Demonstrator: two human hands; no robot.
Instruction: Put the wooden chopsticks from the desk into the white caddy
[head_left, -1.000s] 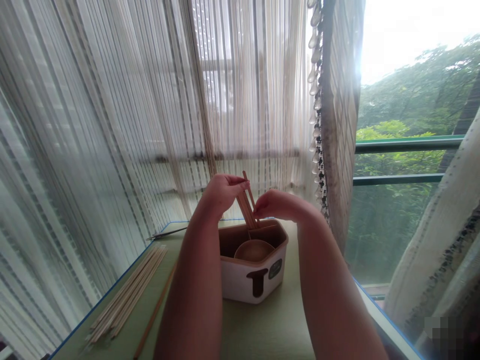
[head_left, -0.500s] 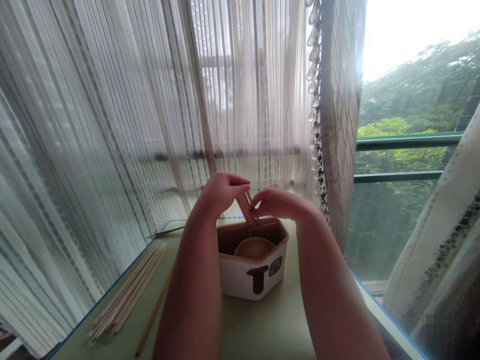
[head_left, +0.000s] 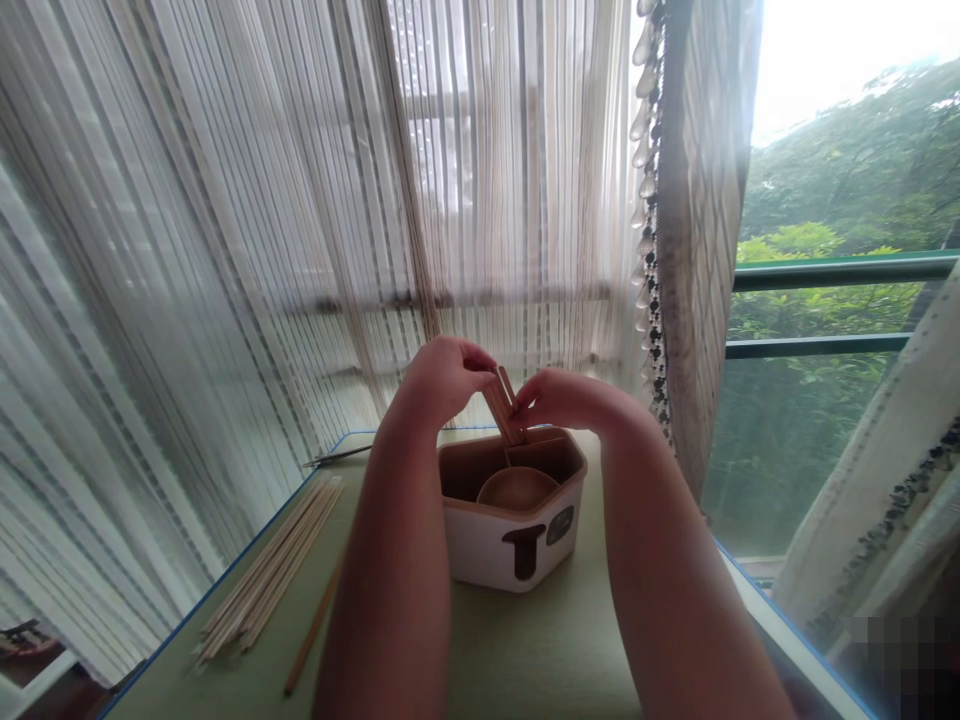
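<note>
A white holder box (head_left: 495,535) with a brown rim stands on the green table (head_left: 540,650); a round brown bowl (head_left: 517,487) lies inside it. A bundle of brown chopsticks (head_left: 504,408) stands tilted in the box's far compartment. My left hand (head_left: 439,378) is closed round the top of the bundle from the left. My right hand (head_left: 566,398) pinches the same sticks from the right. Both forearms reach over the box.
A bundle of thin pale skewers (head_left: 274,570) lies at the table's left, a single brown stick (head_left: 311,630) beside it. A dark thin tool (head_left: 337,456) lies at the far left edge. String curtains (head_left: 300,220) hang behind; a railing (head_left: 840,270) shows at right.
The chopstick bundle has sunk lower into the box, and both hands have come down and closer together around it. The camera shifted slightly left.
</note>
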